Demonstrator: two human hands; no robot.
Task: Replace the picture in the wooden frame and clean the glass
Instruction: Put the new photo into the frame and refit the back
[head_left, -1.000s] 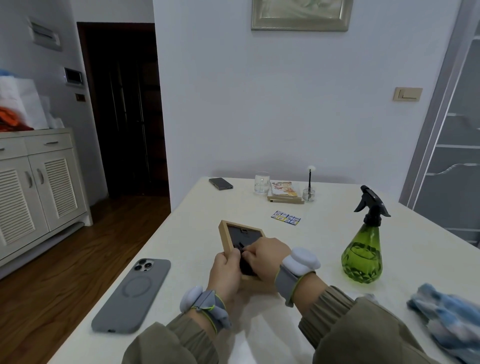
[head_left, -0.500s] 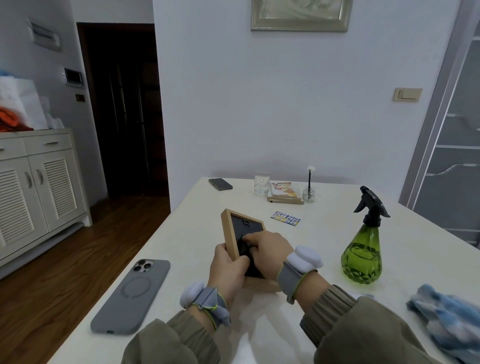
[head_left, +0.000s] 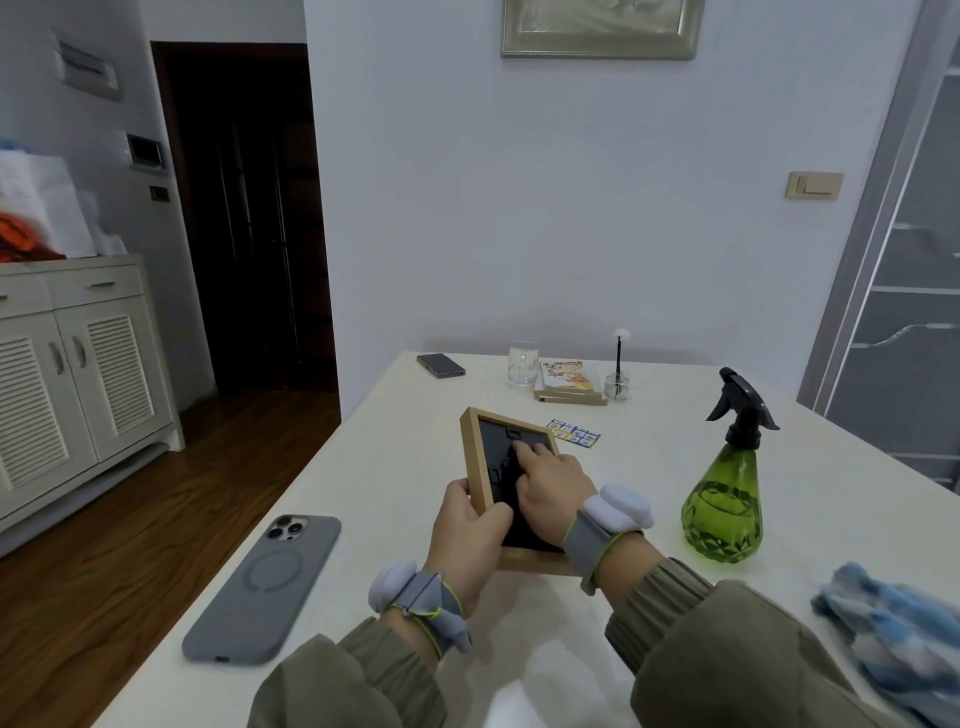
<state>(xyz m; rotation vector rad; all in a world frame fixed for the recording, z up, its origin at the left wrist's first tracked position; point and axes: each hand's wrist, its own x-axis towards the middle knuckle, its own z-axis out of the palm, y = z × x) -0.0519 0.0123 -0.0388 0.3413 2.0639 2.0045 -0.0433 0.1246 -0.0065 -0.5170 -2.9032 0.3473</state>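
You hold a pale, matt wooden frame (head_left: 477, 467) with a black matt backing board (head_left: 497, 467). Your table (head_left: 395, 462) looks smooth and faintly glossy. The spray bottle (head_left: 723, 512) is shiny translucent green plastic, the cloth (head_left: 893, 634) soft and fuzzy, the phone case (head_left: 265, 587) matt grey.

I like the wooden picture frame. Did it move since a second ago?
Yes. The light wooden picture frame has tipped up more steeply; its top edge sits nearer the small colourful card lying on the white table.
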